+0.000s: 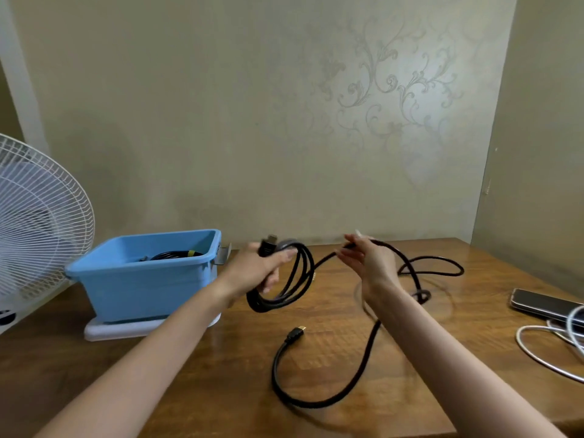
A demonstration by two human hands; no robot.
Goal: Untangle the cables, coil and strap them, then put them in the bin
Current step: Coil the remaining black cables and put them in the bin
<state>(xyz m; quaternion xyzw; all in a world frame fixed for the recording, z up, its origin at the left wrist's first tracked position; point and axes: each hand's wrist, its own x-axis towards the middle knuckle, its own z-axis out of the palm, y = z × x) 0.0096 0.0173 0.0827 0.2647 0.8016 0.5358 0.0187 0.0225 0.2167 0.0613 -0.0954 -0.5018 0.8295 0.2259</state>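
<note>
Head view, left hand [262,267] gripping coiled cable [368,350], right hand [370,263] pinching it

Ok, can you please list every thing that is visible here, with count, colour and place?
table: 1, brown wood, under everything
black cable: 1, black, part coiled and held, rest on table
bin: 1, blue, table left
coiled cable: 1, black with yellow strap, in bin
fan: 1, white, far left
phone: 1, dark, table right
white cable: 1, white, beside phone
hands: 2, left grips the coil, right pinches the cable
</note>
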